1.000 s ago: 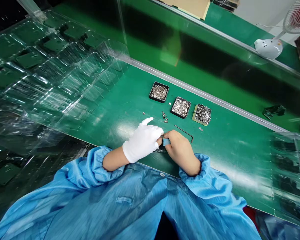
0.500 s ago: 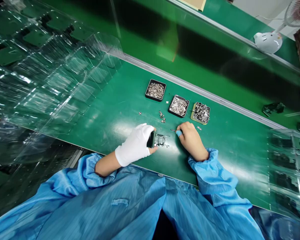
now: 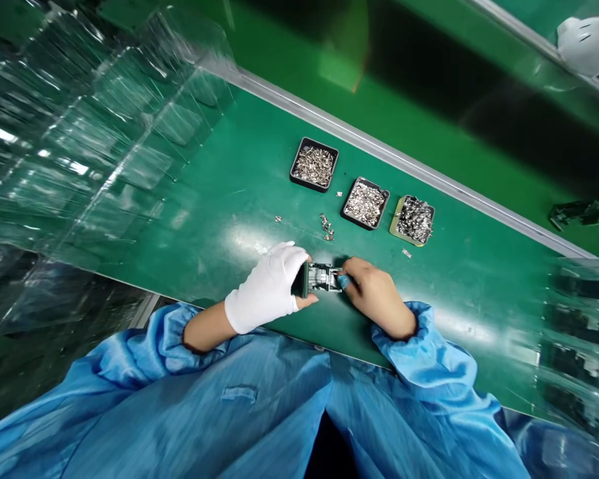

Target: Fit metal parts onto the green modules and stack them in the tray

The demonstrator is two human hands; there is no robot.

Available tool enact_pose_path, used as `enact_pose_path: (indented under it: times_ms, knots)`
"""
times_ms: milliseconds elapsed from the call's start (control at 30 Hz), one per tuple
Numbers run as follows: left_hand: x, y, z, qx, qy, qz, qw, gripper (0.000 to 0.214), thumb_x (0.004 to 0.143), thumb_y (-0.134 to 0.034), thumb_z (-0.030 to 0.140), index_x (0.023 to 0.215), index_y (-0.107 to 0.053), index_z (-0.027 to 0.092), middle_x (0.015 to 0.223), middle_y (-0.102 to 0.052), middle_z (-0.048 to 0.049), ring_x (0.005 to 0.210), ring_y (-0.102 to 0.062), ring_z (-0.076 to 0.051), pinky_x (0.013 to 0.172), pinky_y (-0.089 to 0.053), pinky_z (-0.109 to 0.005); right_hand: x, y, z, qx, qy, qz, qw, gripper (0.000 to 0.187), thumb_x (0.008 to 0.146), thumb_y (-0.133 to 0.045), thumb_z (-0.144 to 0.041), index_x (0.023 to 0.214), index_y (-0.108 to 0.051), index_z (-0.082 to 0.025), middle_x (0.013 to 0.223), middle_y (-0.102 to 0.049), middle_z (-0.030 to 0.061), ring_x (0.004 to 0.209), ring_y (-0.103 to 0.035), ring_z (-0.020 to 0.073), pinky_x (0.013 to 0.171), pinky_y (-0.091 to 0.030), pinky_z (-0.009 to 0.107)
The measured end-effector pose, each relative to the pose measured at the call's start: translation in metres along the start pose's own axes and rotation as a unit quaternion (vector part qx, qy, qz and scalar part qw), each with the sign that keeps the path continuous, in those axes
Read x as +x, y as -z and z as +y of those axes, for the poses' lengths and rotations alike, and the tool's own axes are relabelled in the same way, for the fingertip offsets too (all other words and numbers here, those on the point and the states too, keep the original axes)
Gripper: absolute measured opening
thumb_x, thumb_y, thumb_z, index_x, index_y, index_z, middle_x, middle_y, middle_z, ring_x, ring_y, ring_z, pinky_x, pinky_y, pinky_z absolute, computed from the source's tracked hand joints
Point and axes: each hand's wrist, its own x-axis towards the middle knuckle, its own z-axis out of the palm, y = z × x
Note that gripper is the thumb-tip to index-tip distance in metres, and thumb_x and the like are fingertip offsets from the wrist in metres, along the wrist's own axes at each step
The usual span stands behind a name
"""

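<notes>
My left hand, in a white glove with bare thumb and fingertip, is closed around a small dark green block-shaped part. From its right side sticks out a greyish, framed section with metal pieces. My right hand is bare apart from a blue covering on one fingertip. Its fingers are pinched together at the right end of the framed section, touching it. Whatever lies between those fingertips is hidden now.
Beyond my hands stand a black tray, another black tray and a yellowish tray, all heaped with small metal pieces. Loose metal pieces lie nearer. Clear plastic trays are stacked left and right.
My right hand has moved left to the part's framed end. The thin metal piece seen at its fingertips before is now hidden. My left hand stays closed on the part. The view has shifted.
</notes>
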Motion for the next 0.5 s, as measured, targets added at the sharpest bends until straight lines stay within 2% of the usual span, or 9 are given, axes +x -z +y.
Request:
enact_pose_path:
  times_ms: [133, 200, 400, 500]
  knots:
    - [0.001, 0.0, -0.001, 0.005, -0.004, 0.0, 1.0, 0.049, 0.067, -0.074, 0.039, 0.102, -0.051, 0.013, 0.099, -0.06, -0.013, 0.097, -0.058, -0.032, 0.085, -0.049, -0.047, -0.001, 0.006, 0.008, 0.097, 0.021, -0.019, 0.995, 0.023, 0.08, -0.05, -0.003, 0.091, -0.059, -0.021, 0.09, -0.062, 0.0017, 0.079, -0.058, 0.0167, 0.068, -0.04, 0.024]
    - [0.001, 0.0, 0.0, 0.002, -0.004, -0.003, 1.0, 0.05, 0.066, -0.074, 0.04, 0.102, -0.051, 0.014, 0.099, -0.06, -0.0126, 0.097, -0.058, -0.032, 0.086, -0.049, -0.047, -0.001, 0.009, 0.009, 0.113, 0.029, -0.038, 0.992, 0.027, 0.077, -0.051, -0.001, 0.092, -0.061, -0.021, 0.092, -0.062, 0.0012, 0.078, -0.058, 0.0151, 0.068, -0.04, 0.023]
    - [0.0, 0.002, 0.002, 0.006, 0.022, -0.026, 0.999, 0.051, 0.065, -0.074, 0.041, 0.103, -0.052, 0.015, 0.102, -0.061, -0.0127, 0.094, -0.06, -0.032, 0.08, -0.05, -0.044, -0.006, 0.011, -0.013, -0.029, -0.037, -0.07, 0.996, 0.026, 0.077, -0.052, -0.002, 0.094, -0.061, -0.02, 0.094, -0.064, 0.0042, 0.084, -0.061, 0.0198, 0.067, -0.039, 0.025]
    - [0.0, 0.0, 0.002, -0.007, 0.028, -0.024, 0.999, 0.053, 0.066, -0.074, 0.042, 0.105, -0.051, 0.015, 0.103, -0.061, -0.0132, 0.095, -0.061, -0.032, 0.081, -0.051, -0.045, -0.008, 0.014, -0.009, -0.006, -0.03, -0.051, 0.998, 0.023, 0.081, -0.052, -0.006, 0.096, -0.062, -0.02, 0.095, -0.066, 0.0039, 0.084, -0.061, 0.0198, 0.071, -0.043, 0.027]
